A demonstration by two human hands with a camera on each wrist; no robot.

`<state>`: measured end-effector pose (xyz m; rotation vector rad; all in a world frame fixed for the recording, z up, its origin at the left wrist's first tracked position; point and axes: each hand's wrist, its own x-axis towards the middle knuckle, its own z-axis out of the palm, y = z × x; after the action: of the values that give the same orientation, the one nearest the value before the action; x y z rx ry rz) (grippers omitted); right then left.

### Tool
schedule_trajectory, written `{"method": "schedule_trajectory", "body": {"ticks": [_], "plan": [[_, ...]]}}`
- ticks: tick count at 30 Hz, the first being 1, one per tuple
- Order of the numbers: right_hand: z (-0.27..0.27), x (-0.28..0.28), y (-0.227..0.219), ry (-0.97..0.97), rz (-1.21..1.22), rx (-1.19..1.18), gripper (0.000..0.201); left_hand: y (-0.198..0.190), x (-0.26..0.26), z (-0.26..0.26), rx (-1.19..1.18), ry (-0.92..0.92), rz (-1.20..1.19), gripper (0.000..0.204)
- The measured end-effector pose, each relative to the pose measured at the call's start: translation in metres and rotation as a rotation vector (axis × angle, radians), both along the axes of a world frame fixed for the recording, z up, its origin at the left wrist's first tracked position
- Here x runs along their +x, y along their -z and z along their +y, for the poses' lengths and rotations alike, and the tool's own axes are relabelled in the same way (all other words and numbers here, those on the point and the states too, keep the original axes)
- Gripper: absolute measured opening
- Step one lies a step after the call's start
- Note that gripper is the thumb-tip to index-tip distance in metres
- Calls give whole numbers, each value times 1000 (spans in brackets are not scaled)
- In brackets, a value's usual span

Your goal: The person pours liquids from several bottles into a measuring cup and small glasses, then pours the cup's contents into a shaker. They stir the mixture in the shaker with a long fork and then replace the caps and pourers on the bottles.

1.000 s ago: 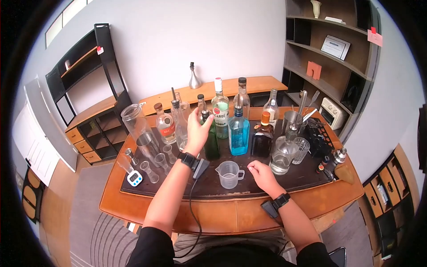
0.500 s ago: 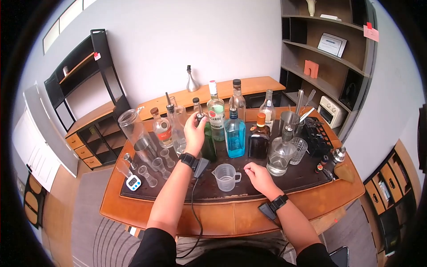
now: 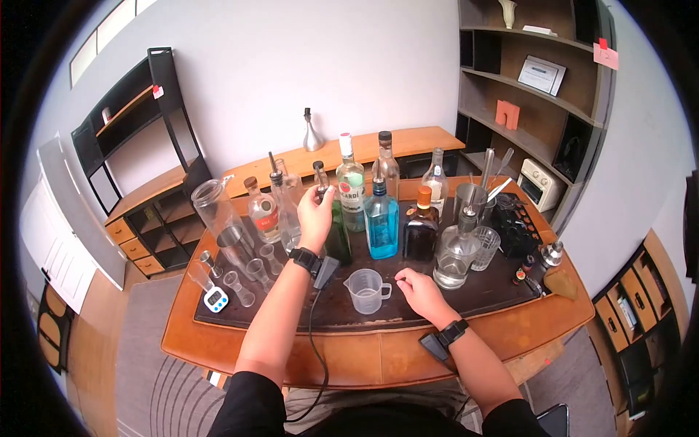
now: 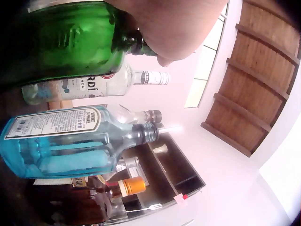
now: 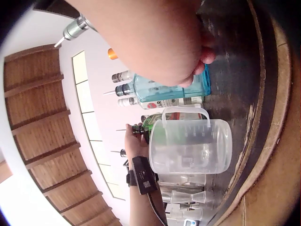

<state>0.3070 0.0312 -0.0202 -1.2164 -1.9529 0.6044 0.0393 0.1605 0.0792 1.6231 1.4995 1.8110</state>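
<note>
In the head view my left hand (image 3: 315,221) grips the neck of a green glass bottle (image 3: 337,244) fitted with a pourer. The bottle stands upright on the dark table mat, and the left wrist view shows its embossed side (image 4: 66,44). My right hand (image 3: 424,293) rests low over the mat with loosely curled fingers, holding nothing. Just left of it stands a clear plastic measuring jug (image 3: 366,295), its handle towards that hand. A blue gin bottle (image 3: 381,227) is right of the green one, with a white-labelled rum bottle (image 3: 352,191) behind.
A dark bottle with an orange cap (image 3: 421,237) and a round clear bottle (image 3: 453,268) stand on the right. Several small jiggers (image 3: 239,291), a shaker glass (image 3: 212,206) and a white timer (image 3: 216,299) are on the left. A black caddy (image 3: 518,231) sits far right.
The left hand's fingers have closed in round the green bottle's neck. The head view has shifted slightly. The right hand stays beside the jug.
</note>
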Motion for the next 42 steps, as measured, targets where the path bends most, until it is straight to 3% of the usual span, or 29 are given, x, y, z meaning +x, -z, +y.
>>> {"method": "schedule_trajectory", "body": {"ticks": [9, 14, 17, 24, 30, 42], "plan": [[1, 2, 4, 1, 21, 10, 13, -5, 5, 0, -74, -121, 25, 37], [0, 1, 3, -5, 17, 55, 12, -1, -9, 4, -12, 83, -50, 38], [2, 2, 6, -7, -4, 66, 12, -10, -18, 6, -119, 122, 45, 36], [2, 3, 7, -6, 14, 77, 11, -19, -19, 3, -208, 168, 11, 32], [2, 3, 8, -9, 22, 94, 11, -12, -21, 2, -75, 249, 40, 32], [1, 4, 7, 7, -16, 67, 12, -24, -20, 5, -195, 82, 118, 40]]}}
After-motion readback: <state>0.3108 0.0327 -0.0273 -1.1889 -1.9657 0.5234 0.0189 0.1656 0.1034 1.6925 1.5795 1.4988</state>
